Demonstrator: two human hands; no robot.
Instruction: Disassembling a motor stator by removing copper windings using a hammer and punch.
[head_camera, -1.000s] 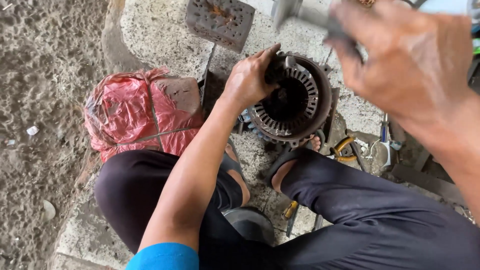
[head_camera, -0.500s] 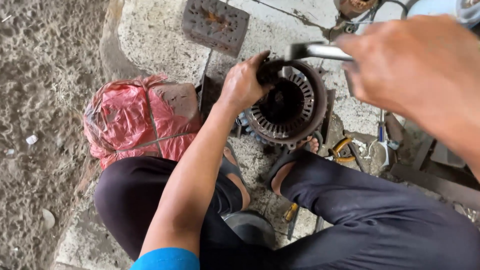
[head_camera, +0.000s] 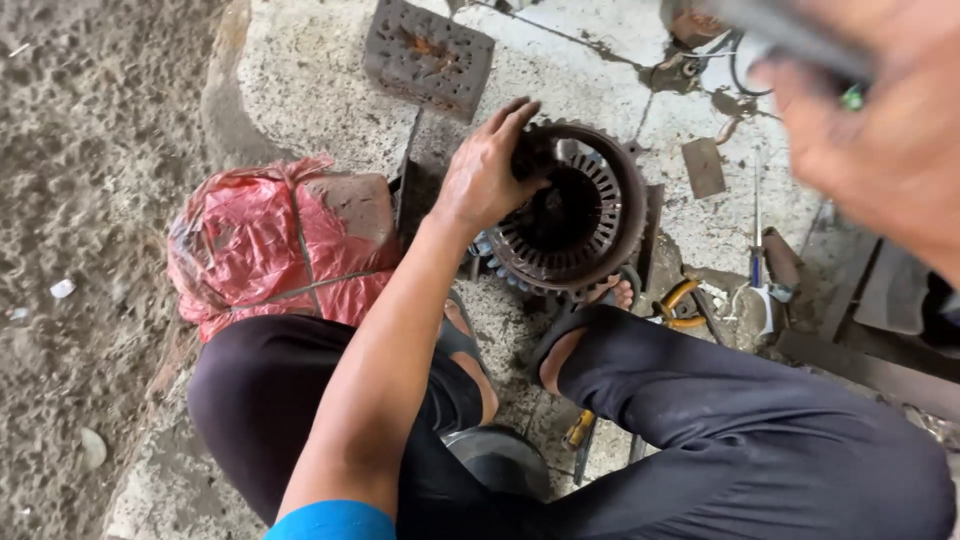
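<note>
Close in, left hand (head_camera: 485, 180) fingers (head_camera: 520, 125) curled over the rim of a round, slotted, rusty metal stator (head_camera: 575, 215) — it sits on rough concrete (head_camera: 300, 90) between the feet, right hand (head_camera: 880, 130) blurred, clenched on a grey tool (head_camera: 790, 35) — cut off at the frame edge.

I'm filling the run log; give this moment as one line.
left hand: grips stator core rim | right hand: raised, blurred, holds metal tool | red bag: beside left knee

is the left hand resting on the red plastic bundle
No, the left hand grips the rim of the round slotted motor stator, apart from the red plastic bundle.
</note>
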